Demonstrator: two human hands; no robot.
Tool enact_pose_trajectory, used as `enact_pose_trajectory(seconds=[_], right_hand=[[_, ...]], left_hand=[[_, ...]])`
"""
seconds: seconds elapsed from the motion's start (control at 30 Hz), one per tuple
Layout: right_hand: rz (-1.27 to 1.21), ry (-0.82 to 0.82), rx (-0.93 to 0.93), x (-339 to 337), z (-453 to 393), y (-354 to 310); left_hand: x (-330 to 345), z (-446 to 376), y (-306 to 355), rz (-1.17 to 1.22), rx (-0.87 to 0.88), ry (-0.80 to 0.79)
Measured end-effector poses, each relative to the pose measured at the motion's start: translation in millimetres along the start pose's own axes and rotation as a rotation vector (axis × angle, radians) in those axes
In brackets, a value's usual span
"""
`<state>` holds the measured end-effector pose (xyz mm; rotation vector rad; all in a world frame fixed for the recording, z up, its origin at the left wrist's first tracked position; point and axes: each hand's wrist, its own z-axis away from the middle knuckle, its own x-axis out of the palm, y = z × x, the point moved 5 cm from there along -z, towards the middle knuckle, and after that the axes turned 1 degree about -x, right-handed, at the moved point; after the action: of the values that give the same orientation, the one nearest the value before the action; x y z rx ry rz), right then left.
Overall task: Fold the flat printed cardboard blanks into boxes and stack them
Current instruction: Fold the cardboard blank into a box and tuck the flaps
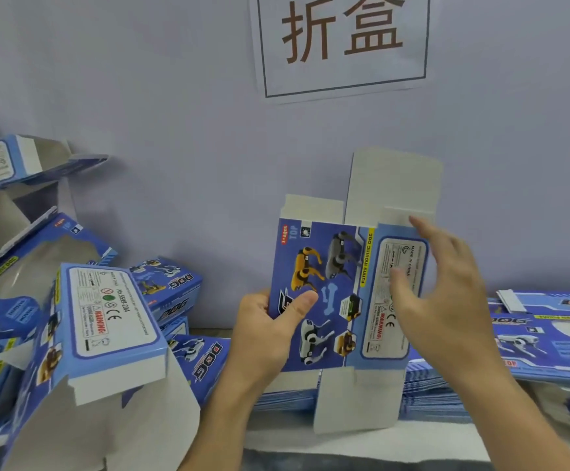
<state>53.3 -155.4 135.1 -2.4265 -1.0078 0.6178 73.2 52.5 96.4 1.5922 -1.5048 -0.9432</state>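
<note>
- My left hand (pixel 270 331) grips the box blank (pixel 341 294) at its lower left edge, thumb curled over the printed front and the other fingers hidden behind the card.
- My right hand (pixel 446 300) lies spread and relaxed against the blank's right side panel, fingers nearly straight, thumb across the warning label and fingertips (pixel 416 222) up at the top edge of that panel; it presses on the card and does not clasp it.
- The blank stands upright between my hands, just past centre toward 3 o'clock, blue dog print facing me, with plain white flaps sticking out at 12 and at 6 o'clock.
- Under it and out toward 3 o'clock lies the stack of flat blanks (pixel 548 348), still unfolded, on the white table (pixel 362 443).
- At 9 o'clock sits a loose heap of folded boxes (pixel 113 321), leaning at different angles; the nearest shows its label panel upward and has its end flaps open.
- More of them climb toward 10 o'clock against the pale wall (pixel 192 164).
- At 12 o'clock a paper sign (pixel 341 42) with two large brown characters is fixed to that wall.
</note>
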Motion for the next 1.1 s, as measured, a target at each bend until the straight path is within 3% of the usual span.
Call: enact_pose_trajectory(seconds=[0.17, 0.33, 0.57, 0.73, 1.1], right_hand=[[0.025, -0.063, 0.014, 10, 3, -4], [-0.228, 0.037, 0.294, 4, 4, 23], [-0.353, 0.248, 0.430, -17, 6, 57], [-0.301, 0.319, 0.438, -15, 11, 55], [-0.058, 0.403, 0.310, -15, 20, 26]], left_hand=[[2, -1, 5, -0.006, -0.017, 0.024], [0, 0, 5, 0.034, -0.039, 0.020], [0, 2, 2, 0.218, -0.122, -0.179], [-1, -3, -5, 0.128, -0.127, -0.079], [0, -7, -7, 0.083, -0.108, -0.031]])
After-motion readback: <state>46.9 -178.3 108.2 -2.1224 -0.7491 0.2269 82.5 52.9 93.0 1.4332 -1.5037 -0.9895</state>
